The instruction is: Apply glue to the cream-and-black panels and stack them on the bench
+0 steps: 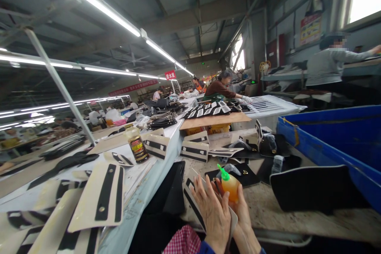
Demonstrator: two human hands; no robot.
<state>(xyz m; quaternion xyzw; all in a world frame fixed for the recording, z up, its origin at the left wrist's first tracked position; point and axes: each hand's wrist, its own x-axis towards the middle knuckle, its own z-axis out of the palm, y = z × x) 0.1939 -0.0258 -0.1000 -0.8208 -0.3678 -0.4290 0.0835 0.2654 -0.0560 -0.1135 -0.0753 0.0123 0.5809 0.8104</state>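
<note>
Near the lower middle, my left hand (210, 210) lies flat, fingers stretched out, against a cream panel with black strips (194, 202). Behind it, my right hand (244, 222) is wrapped round an orange squeeze bottle (230, 187) with a green nozzle that points up and left. The panel stands tilted between the two hands, and its lower right edge shows beside my right palm. Part of the right hand's fingers is hidden behind the bottle and the left hand. Black pieces with gold fittings (245, 172) lie just beyond the bottle.
More striped cream panels (98, 194) are piled on the left table, near a labelled jar (137, 145). A blue bin (327, 127) stands at the right, with a black panel (312, 188) before it. Across the table, a person in brown (220, 87) reaches over white strips.
</note>
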